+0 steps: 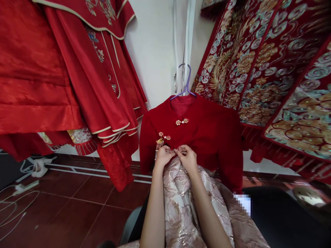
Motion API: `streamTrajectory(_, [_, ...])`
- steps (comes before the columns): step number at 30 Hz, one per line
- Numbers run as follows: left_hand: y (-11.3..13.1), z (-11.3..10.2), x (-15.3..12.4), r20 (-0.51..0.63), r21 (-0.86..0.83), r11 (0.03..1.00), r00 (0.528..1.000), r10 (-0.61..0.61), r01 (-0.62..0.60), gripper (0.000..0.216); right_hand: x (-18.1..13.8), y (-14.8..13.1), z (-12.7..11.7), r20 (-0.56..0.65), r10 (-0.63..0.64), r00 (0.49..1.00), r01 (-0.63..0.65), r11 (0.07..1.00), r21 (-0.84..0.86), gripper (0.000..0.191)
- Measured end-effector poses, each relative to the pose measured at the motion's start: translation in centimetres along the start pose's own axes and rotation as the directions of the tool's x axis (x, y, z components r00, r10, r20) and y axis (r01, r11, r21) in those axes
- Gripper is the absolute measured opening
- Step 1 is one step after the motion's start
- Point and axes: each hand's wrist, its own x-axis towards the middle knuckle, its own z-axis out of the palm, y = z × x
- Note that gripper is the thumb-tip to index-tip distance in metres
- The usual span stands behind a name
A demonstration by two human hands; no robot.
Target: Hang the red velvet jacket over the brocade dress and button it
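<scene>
A dark red velvet jacket [207, 137] hangs on a purple hanger [189, 77] in front of me. My left hand [164, 156] and my right hand [187, 159] meet at the jacket's lower front, fingertips pinched together. A tiny piece between the fingertips is too small to make out. Directly below the fingers, shiny pale pink brocade fabric [178, 193] gathers and spreads over my lap. A gold flower clasp [182, 121] sits near the jacket's collar. Another flower clasp [164, 136], with a beaded tassel [157, 148], lies just above my left hand.
Red garments [90, 75] hang at the left, and embroidered red garments [271, 69] at the right. A white rack pole [187, 41] stands behind the hanger. White cables [23, 206] lie on the tiled floor [85, 206]. A black surface [276, 213] is at lower right.
</scene>
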Motion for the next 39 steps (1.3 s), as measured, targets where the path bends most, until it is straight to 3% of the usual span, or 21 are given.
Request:
streamTrajectory(7, [-0.3,-0.6,-0.1,0.063,0.033,0.999,0.998,0.009,-0.011,0.031,0.2,-0.4,-0.5,0.124,0.054,0.991,-0.057,0.998,0.019,0.02])
streamTrajectory(16, [0.1,-0.8,-0.1,0.014,0.044,0.998,0.999,-0.037,0.037,0.026,-0.2,0.7,0.8,0.007,-0.066,0.998,0.066,0.995,-0.069,0.016])
streamTrajectory(22, [0.0,-0.9,0.1,-0.036,-0.042,0.994,0.994,-0.1,0.099,0.029,-0.2,0.7,0.5,0.03,-0.056,0.998,0.058,0.997,-0.052,0.02])
streamTrajectory(26, [-0.4,-1.1,0.1,-0.009,-0.094,0.991,0.995,-0.099,0.097,0.03,-0.3,0.7,0.8,0.015,-0.044,0.999,0.045,0.998,-0.052,0.022])
streamTrajectory(31, [-0.9,-1.2,0.1,-0.04,-0.037,0.996,0.995,-0.087,0.085,0.026,-0.6,0.7,1.1,-0.042,-0.063,0.997,0.062,0.997,-0.036,0.021])
streamTrajectory(39, [-0.8,-1.6,-0.3,-0.034,-0.072,0.992,0.994,-0.102,0.099,0.03,-0.6,1.0,1.3,-0.04,-0.045,0.998,0.043,0.998,-0.038,0.021])
